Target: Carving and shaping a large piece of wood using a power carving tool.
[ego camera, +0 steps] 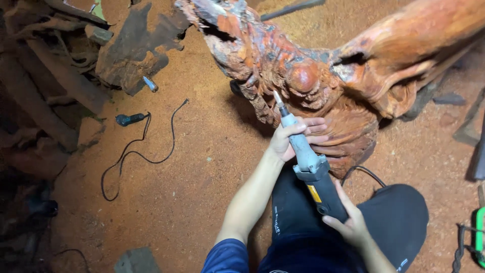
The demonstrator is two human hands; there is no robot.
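- Carving (323,86) serves as the landmark: a large reddish wood root sculpture, resting on the sawdust-covered floor (202,167) directly ahead of your knees.
- Die grinder (308,162), grey neck with a black body, lies just below the carving; its burr tip (277,97) points up and appears to touch, or nearly touch, the carved surface left of a rounded knob (303,77).
- Your left hand (295,136) is wrapped tightly around the grinder's grey neck, fingers pressed together, resting against the ribbed lower part of the carving.
- Your right hand (348,222) clasps the black rear body, fingers curled around it, below the carving and over your lap.
- Progress, as a judgement: layered, feather-like ridges under the knob look already shaped; the upper left of the carving looks rough and cracked, so detail work there seems outstanding.
- A second corded tool (129,119) lies unused on the floor, well left of the carving, its cable (136,151) looping beside it.
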